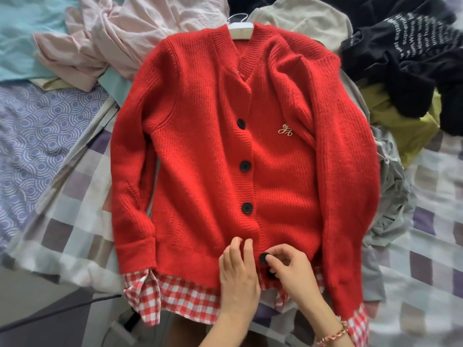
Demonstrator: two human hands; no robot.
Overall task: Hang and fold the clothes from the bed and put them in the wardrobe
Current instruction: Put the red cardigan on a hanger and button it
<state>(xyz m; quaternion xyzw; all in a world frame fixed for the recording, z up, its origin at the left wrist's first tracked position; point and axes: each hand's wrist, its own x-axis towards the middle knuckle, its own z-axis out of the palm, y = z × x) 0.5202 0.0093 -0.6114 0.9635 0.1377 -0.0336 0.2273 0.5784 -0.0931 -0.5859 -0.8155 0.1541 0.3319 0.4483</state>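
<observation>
R hand pinches btm button, red cardigan; L hand rests beside.

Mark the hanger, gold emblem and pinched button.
hanger (241, 30), head view, white neck at the collar.
gold emblem (285, 129), head view, its centre.
pinched button (262, 257), head view, exposed black face.

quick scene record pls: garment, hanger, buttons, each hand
garment: red cardigan, front up on the bed
hanger: white hanger in the neck
buttons: three upper ones look fastened; lower button in fingers
right hand: pinches the lower button
left hand: fingertips on the cardigan beside it; grip unclear
around: pink clothes, black clothes piled
</observation>
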